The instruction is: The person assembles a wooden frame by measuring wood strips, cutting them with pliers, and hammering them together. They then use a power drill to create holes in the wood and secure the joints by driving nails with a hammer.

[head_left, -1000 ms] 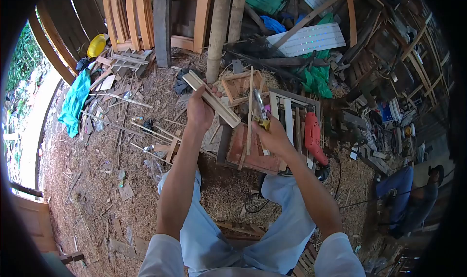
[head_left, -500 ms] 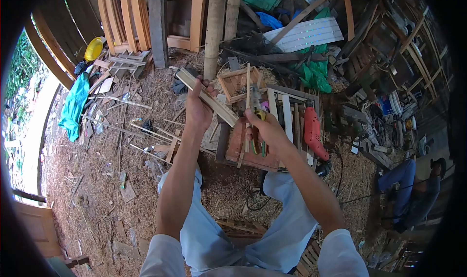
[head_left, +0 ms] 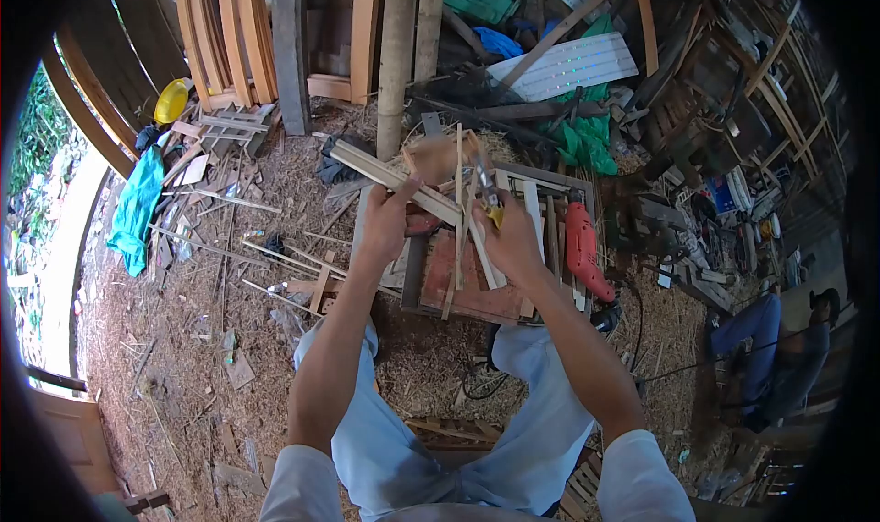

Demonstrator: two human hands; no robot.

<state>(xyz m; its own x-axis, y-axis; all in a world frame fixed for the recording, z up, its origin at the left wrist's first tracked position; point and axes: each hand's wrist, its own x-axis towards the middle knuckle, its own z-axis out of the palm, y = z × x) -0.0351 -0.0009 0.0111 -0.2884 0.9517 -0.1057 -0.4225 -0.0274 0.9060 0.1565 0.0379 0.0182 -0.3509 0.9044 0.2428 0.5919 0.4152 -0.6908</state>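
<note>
Wooden strips (head_left: 380, 173) are lying slantwise in the left hand (head_left: 385, 223), which is grasping them above the low bench (head_left: 477, 299). Right hand (head_left: 511, 240) is gripping a yellow-handled metal tool (head_left: 494, 212) near their lower end. Red drill (head_left: 585, 252) is resting beyond it, at the bench's right side.

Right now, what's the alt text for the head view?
A person's left hand holds pale wooden strips and their right hand a yellow-handled hand tool, over a reddish board. A red power tool lies to the right, with wood shavings scattered across the floor.
</note>
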